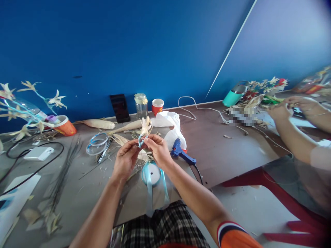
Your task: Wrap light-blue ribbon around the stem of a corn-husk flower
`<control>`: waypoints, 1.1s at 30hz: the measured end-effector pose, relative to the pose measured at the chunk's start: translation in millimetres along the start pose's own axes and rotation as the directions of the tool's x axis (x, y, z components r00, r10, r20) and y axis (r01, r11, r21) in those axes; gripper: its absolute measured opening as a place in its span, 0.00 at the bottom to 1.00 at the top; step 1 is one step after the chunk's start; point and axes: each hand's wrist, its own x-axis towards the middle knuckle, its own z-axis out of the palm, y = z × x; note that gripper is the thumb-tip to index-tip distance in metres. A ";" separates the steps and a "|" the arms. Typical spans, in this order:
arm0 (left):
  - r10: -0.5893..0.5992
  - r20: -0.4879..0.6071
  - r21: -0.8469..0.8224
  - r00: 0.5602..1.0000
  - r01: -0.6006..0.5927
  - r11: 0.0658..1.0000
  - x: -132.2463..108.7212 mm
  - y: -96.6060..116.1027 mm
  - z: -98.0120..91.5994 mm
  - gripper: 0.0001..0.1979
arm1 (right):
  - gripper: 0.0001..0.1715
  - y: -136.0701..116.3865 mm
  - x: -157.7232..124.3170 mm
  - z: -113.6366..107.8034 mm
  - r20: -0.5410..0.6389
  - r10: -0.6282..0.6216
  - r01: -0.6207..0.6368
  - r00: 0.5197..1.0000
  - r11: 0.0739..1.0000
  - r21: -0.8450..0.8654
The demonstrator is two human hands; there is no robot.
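My left hand (126, 159) and my right hand (158, 150) meet above the table, both pinching a small pale husk flower (145, 128) whose base is wrapped in light blue ribbon (140, 140). The petals stick up above my fingertips. Below my hands lies a light blue ribbon spool (151, 173), and a strip of its ribbon hangs over the table's front edge toward my lap. A blue glue gun (181, 152) lies just right of my right hand.
Scissors (103, 153) and a clear tape ring (97, 142) lie to the left. A white plastic bag (169, 124), jar (141, 105), red cup (157, 106) and phone (120, 108) stand behind. Finished flowers (31, 106) stand far left. Another person's hands (289, 108) work at right.
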 end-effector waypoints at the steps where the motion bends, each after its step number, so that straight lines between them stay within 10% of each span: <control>1: 0.000 -0.001 -0.004 1.000 0.000 1.000 -0.1 -0.3 0.4 0.07 | 0.08 -0.1 0.2 0.1 -0.001 0.000 0.000 1.000 1.000 0.018; 33: -0.026 -0.053 0.229 0.998 0.037 0.973 -7.6 -10.2 7.2 0.14 | 0.09 8.6 5.1 -5.8 -0.021 -0.020 0.021 1.000 0.999 0.039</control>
